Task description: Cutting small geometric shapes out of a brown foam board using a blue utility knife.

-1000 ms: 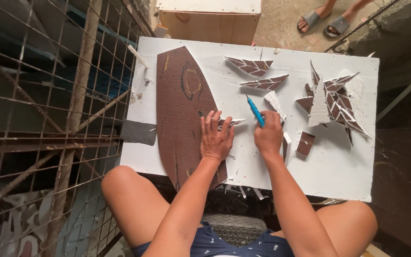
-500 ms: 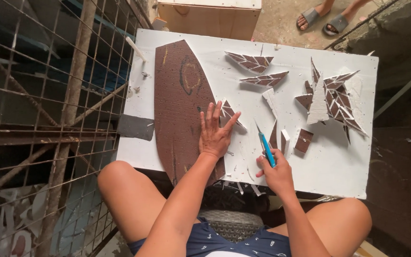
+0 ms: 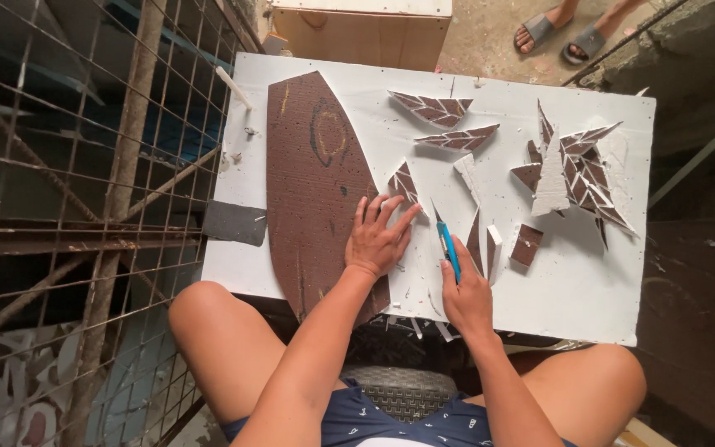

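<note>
Gripping a blue knife [image 3: 449, 251] tight, the right hand [image 3: 467, 296] points its blade down at the white board [image 3: 573, 290]. Open and flat, the left hand [image 3: 378, 238] presses on the big brown sheet [image 3: 312, 190] so it cannot slide. Cut brown bits [image 3: 577, 170] sit off to the right, out of the way.

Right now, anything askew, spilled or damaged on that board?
Mostly offcut mess: white crumbs and slivers litter the white board. The large brown sheet overhangs the near edge under the left hand. The right hand holds a blue knife.
</note>
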